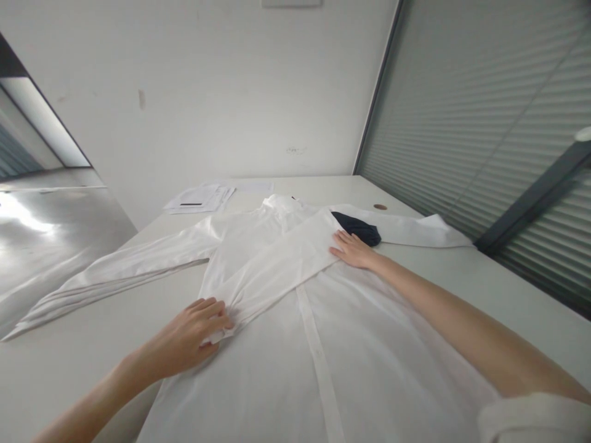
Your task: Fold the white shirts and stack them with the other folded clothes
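A white shirt (281, 357) lies spread on a pale table, its collar toward the far end. One white sleeve (277, 264) crosses the body diagonally. Its cuff end is pinched in my left hand (198, 332), at the shirt's left side. My right hand (351, 248) rests flat with fingers spread on the fabric near the sleeve's upper end. Just beyond it sits a bunched dark blue cloth (357, 227). Another white sleeve (138, 264) stretches out to the left, and white fabric (415, 230) extends to the right behind the dark cloth.
Papers (201, 199) with a thin black item lie at the table's far left. A round brown hole (380, 207) is in the tabletop (521, 289) at the back right. A white wall stands behind, with blinds (471, 117) along the right.
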Demonstrator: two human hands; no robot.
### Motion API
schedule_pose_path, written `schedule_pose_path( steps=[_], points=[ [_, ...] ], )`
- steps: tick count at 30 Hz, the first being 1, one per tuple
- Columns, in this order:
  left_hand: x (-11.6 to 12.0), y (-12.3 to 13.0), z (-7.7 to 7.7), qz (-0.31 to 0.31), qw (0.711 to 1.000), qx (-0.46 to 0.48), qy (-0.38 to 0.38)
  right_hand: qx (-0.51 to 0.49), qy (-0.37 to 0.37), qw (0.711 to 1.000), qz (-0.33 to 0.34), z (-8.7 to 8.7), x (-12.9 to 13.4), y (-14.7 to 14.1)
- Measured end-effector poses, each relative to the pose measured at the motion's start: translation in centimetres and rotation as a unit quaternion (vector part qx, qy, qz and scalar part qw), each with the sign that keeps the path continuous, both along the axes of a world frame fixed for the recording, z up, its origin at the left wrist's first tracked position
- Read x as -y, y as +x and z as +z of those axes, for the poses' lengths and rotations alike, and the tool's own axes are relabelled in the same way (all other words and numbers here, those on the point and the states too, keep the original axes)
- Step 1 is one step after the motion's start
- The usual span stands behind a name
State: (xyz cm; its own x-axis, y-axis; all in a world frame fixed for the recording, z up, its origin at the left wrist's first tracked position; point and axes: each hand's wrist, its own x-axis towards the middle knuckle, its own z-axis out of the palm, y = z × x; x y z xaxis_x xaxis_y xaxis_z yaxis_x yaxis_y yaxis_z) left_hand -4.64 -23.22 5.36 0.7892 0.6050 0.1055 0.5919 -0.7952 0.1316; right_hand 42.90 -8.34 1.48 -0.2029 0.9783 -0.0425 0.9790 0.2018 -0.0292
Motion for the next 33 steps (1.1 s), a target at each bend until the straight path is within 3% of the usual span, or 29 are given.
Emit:
schedule_pose_path(
  steps=[3, 6, 11, 16, 21, 28, 33],
  points=[
    [0.0, 0.1, 0.0, 0.0, 1.0, -0.001, -0.001, 0.003, 0.005, 1.0, 0.0, -0.2, 2.6, 0.5],
    [-0.1, 0.1, -0.1, -0.005, 1.0, -0.002, 0.005, 0.001, 0.011, 1.0, -0.001, -0.1, 2.8, 0.2],
    [-0.1, 0.2, -0.1, -0.011, 1.0, -0.002, 0.027, -0.058, -0.003, 0.998, -0.031, 0.3, -1.7, -2.4],
    [-0.1, 0.5, 0.0, -0.016, 0.998, 0.004, 0.053, -0.07, 0.012, 0.995, -0.067, -0.4, -7.3, -5.3],
    [0.0, 0.8, 0.0, -0.034, 0.996, 0.023, 0.074, -0.065, 0.032, 0.993, -0.093, -0.4, -11.1, -5.8],
    [-0.2, 1.0, -0.1, -0.025, 0.998, 0.039, 0.046, -0.051, 0.034, 0.991, -0.115, 0.3, -13.6, -4.2],
    [0.0, 1.1, 0.3, 0.0, 1.0, 0.03, -0.003, -0.038, 0.025, 0.993, -0.106, 0.0, -12.7, -3.6]
  ],
)
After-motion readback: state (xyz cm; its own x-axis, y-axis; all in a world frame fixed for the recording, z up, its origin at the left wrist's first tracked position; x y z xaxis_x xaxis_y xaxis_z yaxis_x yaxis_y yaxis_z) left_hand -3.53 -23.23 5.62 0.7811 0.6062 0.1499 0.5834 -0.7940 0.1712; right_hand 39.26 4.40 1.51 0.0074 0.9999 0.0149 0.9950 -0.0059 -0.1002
